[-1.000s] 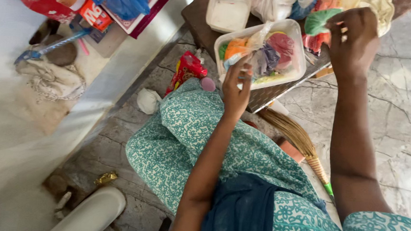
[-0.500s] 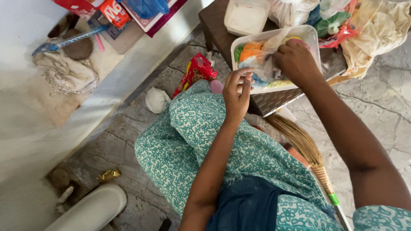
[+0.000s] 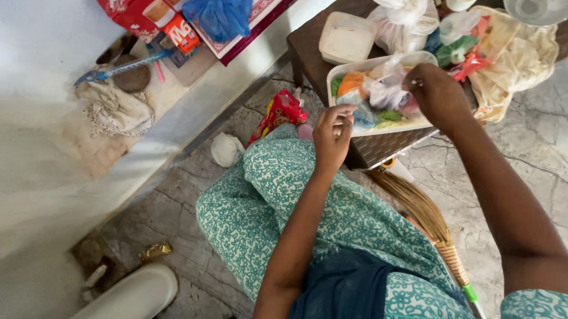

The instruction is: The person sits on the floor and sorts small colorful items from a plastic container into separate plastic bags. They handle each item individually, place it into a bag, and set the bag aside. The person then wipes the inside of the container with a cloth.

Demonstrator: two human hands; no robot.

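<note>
right hand (image 3: 440,91) pinches a clear plastic bag (image 3: 388,90) inside the white tray (image 3: 375,64), fingers closed on it. the tray sits on the dark bench (image 3: 373,147). left hand (image 3: 332,131) hovers just before the tray, fingertips drawn together; whether it holds anything cannot be told.

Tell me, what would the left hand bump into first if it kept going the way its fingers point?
Probably the white tray of small coloured bags; the left hand points at its near edge, though depth is unclear.
</note>
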